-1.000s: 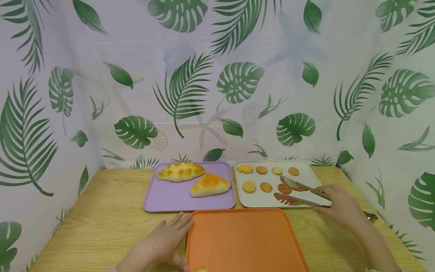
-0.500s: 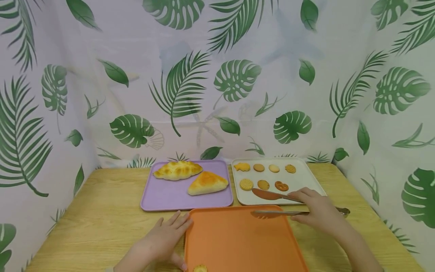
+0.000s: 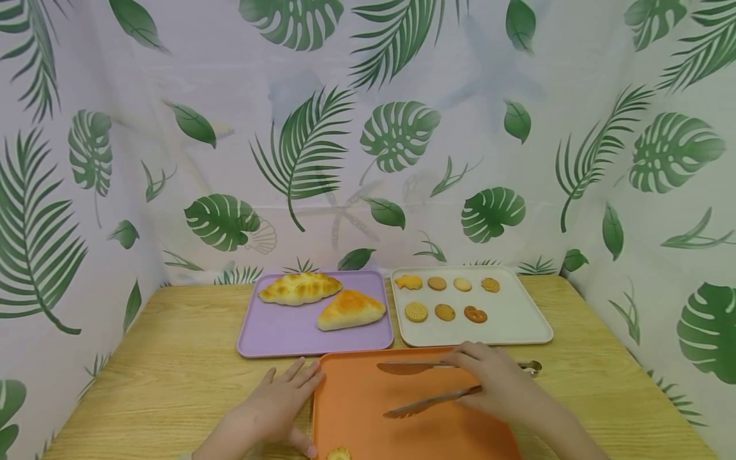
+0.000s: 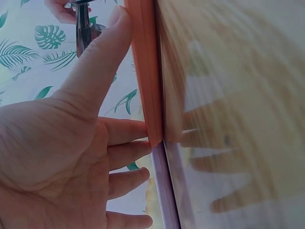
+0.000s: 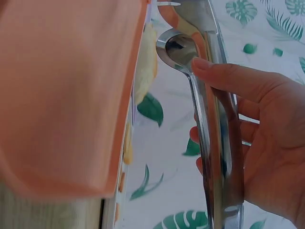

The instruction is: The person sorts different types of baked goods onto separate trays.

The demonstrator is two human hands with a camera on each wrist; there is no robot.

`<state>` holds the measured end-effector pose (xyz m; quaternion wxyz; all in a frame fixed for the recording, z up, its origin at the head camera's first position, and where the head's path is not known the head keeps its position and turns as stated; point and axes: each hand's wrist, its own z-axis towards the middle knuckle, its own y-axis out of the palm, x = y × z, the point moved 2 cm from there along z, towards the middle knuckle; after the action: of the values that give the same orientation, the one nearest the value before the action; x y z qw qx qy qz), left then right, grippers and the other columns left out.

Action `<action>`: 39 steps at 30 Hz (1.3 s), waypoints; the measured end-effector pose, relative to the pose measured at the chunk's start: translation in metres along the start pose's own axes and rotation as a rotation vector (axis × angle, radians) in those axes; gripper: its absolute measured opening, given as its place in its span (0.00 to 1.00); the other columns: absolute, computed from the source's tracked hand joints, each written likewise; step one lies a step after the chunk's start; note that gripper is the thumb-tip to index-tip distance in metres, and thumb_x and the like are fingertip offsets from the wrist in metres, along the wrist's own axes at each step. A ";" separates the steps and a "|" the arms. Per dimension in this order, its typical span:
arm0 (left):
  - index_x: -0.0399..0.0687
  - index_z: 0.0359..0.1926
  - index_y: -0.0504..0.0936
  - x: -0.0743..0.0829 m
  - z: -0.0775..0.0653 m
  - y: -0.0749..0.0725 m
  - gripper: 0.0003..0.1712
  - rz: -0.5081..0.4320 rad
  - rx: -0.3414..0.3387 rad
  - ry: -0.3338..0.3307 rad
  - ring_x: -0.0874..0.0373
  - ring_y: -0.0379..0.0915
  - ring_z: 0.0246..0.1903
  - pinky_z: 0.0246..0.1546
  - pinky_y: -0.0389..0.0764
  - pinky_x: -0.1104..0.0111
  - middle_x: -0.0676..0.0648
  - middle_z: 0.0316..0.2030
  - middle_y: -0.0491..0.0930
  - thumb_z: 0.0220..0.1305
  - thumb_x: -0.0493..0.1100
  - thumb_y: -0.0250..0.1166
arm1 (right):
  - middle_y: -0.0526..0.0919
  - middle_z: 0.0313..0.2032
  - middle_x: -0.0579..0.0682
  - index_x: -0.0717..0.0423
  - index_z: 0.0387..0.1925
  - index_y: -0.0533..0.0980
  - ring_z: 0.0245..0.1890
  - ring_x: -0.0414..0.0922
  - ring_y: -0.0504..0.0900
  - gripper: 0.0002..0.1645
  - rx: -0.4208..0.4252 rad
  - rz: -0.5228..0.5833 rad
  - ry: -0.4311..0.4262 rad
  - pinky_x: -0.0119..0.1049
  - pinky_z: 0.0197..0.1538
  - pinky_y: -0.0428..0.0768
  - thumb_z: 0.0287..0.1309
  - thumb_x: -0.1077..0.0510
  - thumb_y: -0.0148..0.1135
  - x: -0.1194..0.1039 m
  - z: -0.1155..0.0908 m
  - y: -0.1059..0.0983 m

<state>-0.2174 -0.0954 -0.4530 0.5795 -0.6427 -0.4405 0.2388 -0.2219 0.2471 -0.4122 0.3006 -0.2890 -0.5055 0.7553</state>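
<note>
My right hand [image 3: 497,383] grips metal serving tongs [image 3: 428,402], held over the orange tray [image 3: 359,390]. The tongs' two arms stand apart in the head view, with nothing between the tips. In the right wrist view, the thumb lies along one arm and the fingers wrap behind. My left hand [image 3: 276,399] is spread at the tray's left edge, fingertips and thumb touching the rim; the left wrist view shows the thumb [image 4: 95,67] against that orange edge. A small round cookie [image 3: 338,454] lies in the tray's near left corner, partly cut off by the frame.
Behind, a purple tray [image 3: 276,342] holds a braided bread [image 3: 300,289] and a triangular bread [image 3: 351,311]. Beside it a cream tray [image 3: 517,319] carries several small cookies, among them a pretzel [image 3: 475,314]. A leaf-print cloth [image 3: 339,172] encloses the wooden table [image 3: 172,358].
My right hand has carried the tongs left and nearer, from above the cream tray to above the orange one. The left hand stays at the tray's edge; the cookies and breads keep their places.
</note>
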 end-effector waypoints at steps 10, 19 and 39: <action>0.48 0.68 0.52 0.000 0.000 0.001 0.69 0.008 -0.001 -0.013 0.44 0.41 0.68 0.58 0.50 0.36 0.45 0.69 0.48 0.25 0.78 0.59 | 0.73 0.42 0.31 0.37 0.47 0.73 0.42 0.33 0.72 0.32 -0.026 0.025 -0.147 0.38 0.43 0.72 0.33 0.46 0.72 -0.040 0.004 0.018; 0.48 0.68 0.51 -0.002 -0.001 0.002 0.70 0.016 0.023 -0.018 0.44 0.40 0.68 0.57 0.49 0.36 0.44 0.69 0.47 0.24 0.79 0.59 | 0.72 0.45 0.33 0.37 0.51 0.71 0.42 0.35 0.71 0.28 -0.157 0.052 -0.217 0.37 0.42 0.71 0.46 0.37 0.61 -0.062 0.006 0.028; 0.46 0.68 0.52 -0.002 -0.004 0.003 0.71 0.029 0.061 -0.046 0.43 0.42 0.68 0.57 0.50 0.35 0.43 0.69 0.48 0.23 0.79 0.59 | 0.75 0.36 0.34 0.40 0.38 0.75 0.35 0.33 0.73 0.19 -0.105 0.064 -0.274 0.28 0.32 0.70 0.40 0.47 0.68 -0.078 0.011 0.040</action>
<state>-0.2144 -0.0985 -0.4552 0.5850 -0.6255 -0.4368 0.2753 -0.1857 0.1704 -0.4359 0.1892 -0.2147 -0.5714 0.7692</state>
